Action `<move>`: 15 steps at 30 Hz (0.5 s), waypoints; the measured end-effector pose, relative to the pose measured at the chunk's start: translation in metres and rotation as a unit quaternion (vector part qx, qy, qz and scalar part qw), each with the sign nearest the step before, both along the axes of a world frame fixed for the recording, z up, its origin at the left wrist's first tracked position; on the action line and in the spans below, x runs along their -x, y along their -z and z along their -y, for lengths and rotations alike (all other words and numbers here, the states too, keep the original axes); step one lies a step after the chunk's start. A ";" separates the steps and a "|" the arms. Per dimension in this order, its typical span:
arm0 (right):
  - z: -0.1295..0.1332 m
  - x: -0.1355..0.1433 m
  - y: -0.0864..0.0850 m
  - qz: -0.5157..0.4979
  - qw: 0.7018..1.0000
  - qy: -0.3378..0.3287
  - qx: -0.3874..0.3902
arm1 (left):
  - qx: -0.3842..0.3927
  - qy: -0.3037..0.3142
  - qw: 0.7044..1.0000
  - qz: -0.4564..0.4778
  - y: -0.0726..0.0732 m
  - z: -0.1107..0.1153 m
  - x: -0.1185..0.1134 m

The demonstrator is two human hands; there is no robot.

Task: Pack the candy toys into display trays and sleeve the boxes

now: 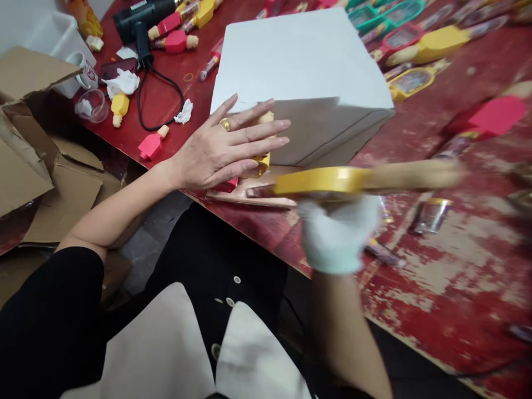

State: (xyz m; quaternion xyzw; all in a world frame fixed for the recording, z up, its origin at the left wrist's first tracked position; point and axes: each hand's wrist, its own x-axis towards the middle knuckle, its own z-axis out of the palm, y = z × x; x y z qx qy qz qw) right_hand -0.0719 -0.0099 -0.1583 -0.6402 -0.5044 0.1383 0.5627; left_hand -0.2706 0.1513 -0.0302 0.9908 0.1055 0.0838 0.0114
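My left hand point(222, 147), bare with a ring, lies with its fingers stretched out at the open front of a white cardboard box point(299, 61). Under and beside its fingers show yellow pieces point(262, 165) and a red piece point(228, 186), partly hidden; whether the hand touches them I cannot tell. My right hand point(338, 230), in a white glove and smeared by motion, is closed on a yellow bottle-shaped piece point(322, 180) with a long beige end pointing right and a clear tube on the left. That piece is held level in front of the box, over its flap point(249, 194).
A heat gun point(143, 25) with a black cord lies at the back left, near a mug point(82, 69) and a plastic cup point(92, 105). Opened cardboard point(62, 188) stands at the left. Several yellow, pink and green pieces point(399, 16) cover the back right of the red table point(477, 327).
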 end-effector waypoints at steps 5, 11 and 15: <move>-0.009 0.018 0.006 0.066 0.996 0.029 0.052 | -0.012 0.033 0.999 0.027 0.006 -0.003 0.004; -0.021 0.025 -0.018 0.161 0.974 -0.118 0.106 | 0.072 0.010 0.996 0.044 0.008 -0.007 0.004; -0.023 0.033 -0.027 0.190 0.964 -0.132 0.130 | 0.067 0.000 0.992 0.109 0.016 0.000 -0.001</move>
